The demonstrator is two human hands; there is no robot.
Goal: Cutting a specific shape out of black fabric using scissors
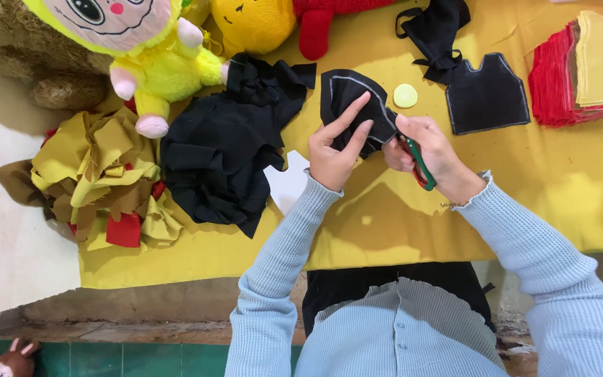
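Item: black fabric piece [354,105], pale stitched outline, partly folded, beside black scrap heap [228,150]. Left hand [336,150] pinches it; right hand [430,150] grips half-hidden red-green scissors [421,167].

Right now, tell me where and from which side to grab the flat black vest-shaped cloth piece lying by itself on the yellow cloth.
Take the black vest-shaped piece by one of its two raised shoulder tabs, probably coming from its bare right side. It lies flat on the yellow cloth, so only an edge can be pinched; the black scrap with a bow crowds its upper left corner.
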